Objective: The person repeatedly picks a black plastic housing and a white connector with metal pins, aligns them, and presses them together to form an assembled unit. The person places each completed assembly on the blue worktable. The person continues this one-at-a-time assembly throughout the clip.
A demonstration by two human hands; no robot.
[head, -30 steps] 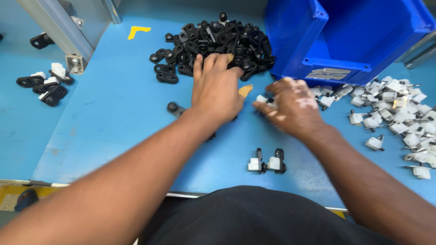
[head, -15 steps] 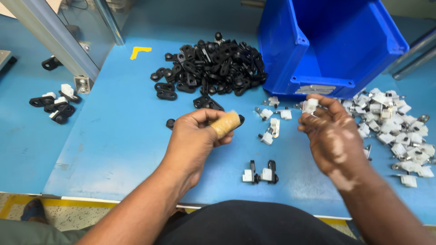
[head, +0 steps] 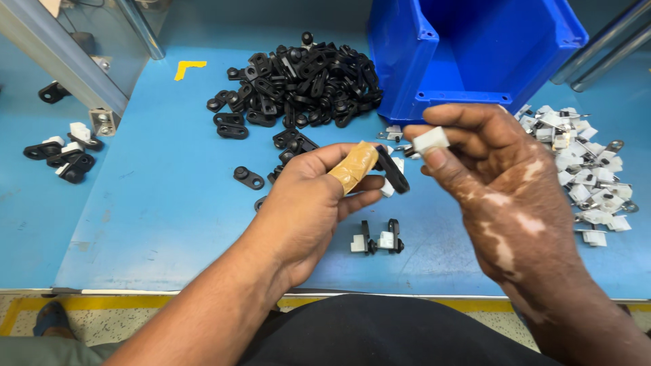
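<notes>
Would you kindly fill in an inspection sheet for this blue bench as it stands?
Surface: blue table, lightly scuffed.
Job's things: black clip in left hand; white block in right hand.
Clutter: black clip pile; white parts pile; two joined pairs; more at left.
Grippers: both hands pinching, tape on left thumb.
Cables: nothing seen.
Surroundings: blue bin, metal frame.

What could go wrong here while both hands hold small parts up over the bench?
The left hand pinches a black bracket only at its end, beside a taped finger; it may slip and fall. The right hand holds a small white clip at its fingertips; dropped, it could land among the two finished pairs below and knock them over. A loose part could also roll off the bench edge.
</notes>
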